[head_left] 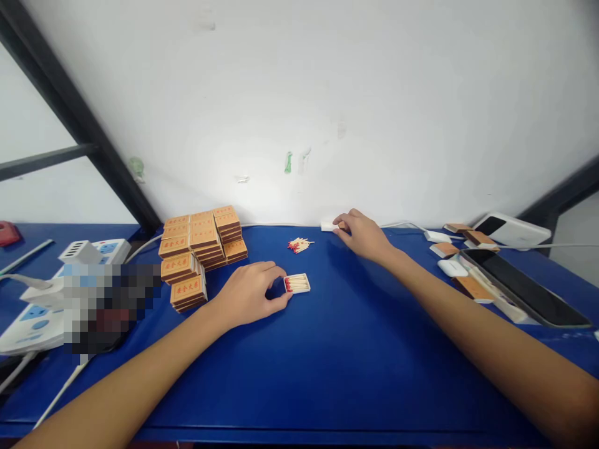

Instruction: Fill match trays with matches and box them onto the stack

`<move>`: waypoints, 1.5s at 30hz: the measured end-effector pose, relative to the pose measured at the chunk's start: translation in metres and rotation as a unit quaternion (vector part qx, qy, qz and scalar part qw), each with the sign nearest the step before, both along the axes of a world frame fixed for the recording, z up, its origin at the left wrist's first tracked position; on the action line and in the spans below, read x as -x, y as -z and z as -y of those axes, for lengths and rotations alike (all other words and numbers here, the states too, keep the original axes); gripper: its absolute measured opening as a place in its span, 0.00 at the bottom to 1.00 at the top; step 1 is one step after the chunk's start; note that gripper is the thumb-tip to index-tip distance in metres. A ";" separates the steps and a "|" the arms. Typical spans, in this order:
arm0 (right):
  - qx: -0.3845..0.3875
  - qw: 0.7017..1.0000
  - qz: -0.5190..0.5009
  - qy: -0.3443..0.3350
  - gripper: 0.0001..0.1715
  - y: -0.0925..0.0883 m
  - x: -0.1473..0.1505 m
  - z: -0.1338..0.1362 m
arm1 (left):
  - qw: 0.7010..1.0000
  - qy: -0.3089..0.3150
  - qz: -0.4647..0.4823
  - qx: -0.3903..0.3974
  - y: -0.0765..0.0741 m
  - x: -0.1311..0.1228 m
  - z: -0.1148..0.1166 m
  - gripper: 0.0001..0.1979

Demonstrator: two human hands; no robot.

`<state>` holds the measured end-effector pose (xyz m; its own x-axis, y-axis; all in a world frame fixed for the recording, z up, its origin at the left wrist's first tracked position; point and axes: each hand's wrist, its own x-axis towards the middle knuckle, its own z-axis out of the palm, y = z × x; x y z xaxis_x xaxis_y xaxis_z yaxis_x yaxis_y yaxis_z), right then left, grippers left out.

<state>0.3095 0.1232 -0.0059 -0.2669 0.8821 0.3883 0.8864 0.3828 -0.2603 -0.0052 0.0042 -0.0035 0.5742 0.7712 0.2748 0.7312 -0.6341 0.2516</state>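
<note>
A matchbox tray (pixel 300 291) lies near the middle of the blue bench (pixel 327 386), rather closer to the back edge than to the front, with red-tipped matches (pixel 297 283) laid side by side in it, heads toward the left. The left hand (pixel 254 292) rests at the tray's left end, its thumb and index finger holding that end between them.

The right hand (pixel 364 236) reaches to the bench's back edge, by the wall, its fingers bent narrow at a small white and brown object (pixel 328 226); whether they grip it cannot be told.

A loose heap of matches (pixel 300 245) lies between the tray and the back edge. Stacked matchboxes (pixel 201 232) stand left of the left hand, reaching to near the back edge. Toward the left edge lies a power strip (pixel 12 335) with white plugs in it. Toward the back right corner are scattered matchboxes (pixel 472 289), a white earbud case (pixel 452 268), a smartphone (pixel 528 284) and a white power bank (pixel 526 232).
</note>
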 end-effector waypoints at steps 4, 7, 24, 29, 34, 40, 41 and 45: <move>0.002 0.998 0.060 0.035 0.16 -0.004 -0.030 -0.024 | 1.000 -0.007 -0.001 0.014 -0.001 0.001 0.000 0.13; 0.013 0.995 0.101 -0.009 0.19 -0.003 -0.045 -0.031 | 0.999 -0.012 -0.006 0.032 -0.001 0.001 0.000 0.15; -0.118 0.950 0.288 -0.024 0.15 -0.001 -0.037 -0.023 | 0.999 0.001 0.013 0.035 0.002 0.002 -0.004 0.16; -0.065 0.978 0.194 -0.041 0.16 -0.001 -0.035 -0.018 | 0.999 0.001 0.019 0.041 0.001 0.002 -0.004 0.15; -0.055 0.979 0.193 -0.042 0.13 -0.008 -0.026 -0.004 | 0.999 -0.003 0.022 0.039 -0.001 0.002 -0.005 0.14; 0.072 0.982 0.090 -0.146 0.12 -0.031 -0.015 0.058 | 0.999 -0.020 0.023 0.034 0.001 0.004 -0.008 0.14; 0.100 0.982 0.059 -0.151 0.15 -0.033 -0.015 0.067 | 0.999 -0.021 0.023 0.035 0.002 0.003 -0.008 0.14; 0.126 0.985 -0.003 -0.122 0.32 -0.035 -0.022 0.082 | 0.999 -0.024 0.029 0.034 0.001 0.003 -0.008 0.13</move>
<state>0.3315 0.0411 0.0296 -0.4806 0.8606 0.1684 0.7741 0.5066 -0.3797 -0.0078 0.0121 -0.0049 0.5210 0.8155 0.2522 0.7436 -0.5787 0.3350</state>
